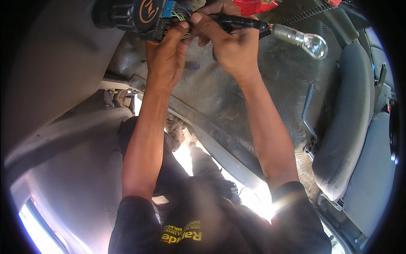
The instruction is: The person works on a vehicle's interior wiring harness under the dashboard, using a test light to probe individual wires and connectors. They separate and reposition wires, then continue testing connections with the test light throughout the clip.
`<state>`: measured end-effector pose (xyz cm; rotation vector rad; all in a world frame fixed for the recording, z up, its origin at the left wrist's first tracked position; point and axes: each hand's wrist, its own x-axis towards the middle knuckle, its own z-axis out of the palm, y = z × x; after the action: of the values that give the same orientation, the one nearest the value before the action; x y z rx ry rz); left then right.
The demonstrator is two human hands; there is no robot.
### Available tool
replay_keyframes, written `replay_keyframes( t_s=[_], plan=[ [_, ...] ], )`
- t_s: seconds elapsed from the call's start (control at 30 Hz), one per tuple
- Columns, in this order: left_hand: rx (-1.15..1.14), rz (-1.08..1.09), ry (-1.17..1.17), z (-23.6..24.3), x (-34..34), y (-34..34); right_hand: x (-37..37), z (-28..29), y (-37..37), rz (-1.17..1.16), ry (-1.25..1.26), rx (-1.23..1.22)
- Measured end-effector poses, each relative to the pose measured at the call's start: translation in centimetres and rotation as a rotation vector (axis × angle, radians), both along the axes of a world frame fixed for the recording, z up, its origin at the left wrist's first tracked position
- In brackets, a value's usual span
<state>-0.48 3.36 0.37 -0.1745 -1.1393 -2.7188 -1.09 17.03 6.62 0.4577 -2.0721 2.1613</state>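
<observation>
A bundle of thin coloured wires (181,17) runs from a black connector with a blue part (168,8) at the top of the head view. My left hand (167,55) is closed on this bundle just beside the connector, thumb up. Close to its right, my right hand (230,44) has thumb and fingers bent in at the same wires. Across the right hand lies a black taped lead (243,22), ending in a clear glass bulb (315,45) on a pale holder that points right. The fingertips partly hide the wires, so their exact grip is unclear.
A round black housing (135,12) adjoins the connector. Red plastic parts (256,6) and a coiled black cord (306,15) are at the top right. Below are the patterned vehicle floor (211,93) and the door sill (211,137). A grey seat (344,122) and bent lever (308,112) stand right.
</observation>
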Motion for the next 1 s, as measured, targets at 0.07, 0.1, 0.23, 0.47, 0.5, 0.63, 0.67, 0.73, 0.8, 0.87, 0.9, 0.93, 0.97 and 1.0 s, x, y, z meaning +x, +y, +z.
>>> replay_keyframes(
  t_s=[0.07,0.1,0.23,0.47,0.5,0.63,0.67,0.73,0.8,0.87,0.9,0.93,0.97,1.0],
  plan=[
    [0.004,-0.015,-0.023,0.2,0.2,0.3,0.0,-0.2,0.1,-0.016,-0.047,-0.012],
    [0.001,-0.021,-0.017,0.2,0.2,0.3,0.0,-0.2,0.1,-0.009,-0.04,-0.013],
    [-0.001,-0.006,-0.014,0.4,0.3,0.1,-0.1,0.1,0.0,0.019,-0.046,-0.023],
    [-0.028,-0.002,-0.095,0.2,0.3,-0.3,-1.1,-2.4,-0.4,0.013,0.153,-0.021],
    [-0.028,0.01,-0.086,0.3,0.3,-0.3,-1.0,-2.4,-0.4,-0.103,0.297,0.185],
    [-0.019,0.014,-0.033,0.4,0.4,-0.1,-0.4,-1.2,-0.3,-0.239,0.323,0.344],
    [-0.014,0.005,-0.016,0.3,0.3,-0.3,-0.3,-0.9,-0.3,-0.188,0.195,0.215],
    [-0.025,-0.023,-0.018,0.2,0.3,-0.4,-0.2,-0.2,-0.5,-0.077,-0.056,-0.043],
    [-0.022,-0.038,-0.006,0.0,0.1,-0.7,-0.3,0.4,-0.4,-0.012,-0.165,-0.099],
    [-0.01,-0.048,0.017,-0.2,-0.1,-1.1,-0.2,1.0,-0.3,-0.002,-0.131,0.04],
    [0.017,-0.077,0.044,-0.3,-0.2,-1.2,-0.3,1.5,-0.2,0.023,-0.053,0.014],
    [0.045,-0.106,0.069,0.0,-0.2,-1.2,-0.3,2.0,-0.1,0.047,0.022,-0.011],
    [0.073,-0.135,0.093,0.3,-0.2,-1.3,-0.2,2.2,-0.1,0.072,0.097,-0.037],
    [0.103,-0.142,0.094,0.6,-0.2,-1.1,-0.3,2.0,-0.2,0.057,0.077,-0.058]
  ],
)
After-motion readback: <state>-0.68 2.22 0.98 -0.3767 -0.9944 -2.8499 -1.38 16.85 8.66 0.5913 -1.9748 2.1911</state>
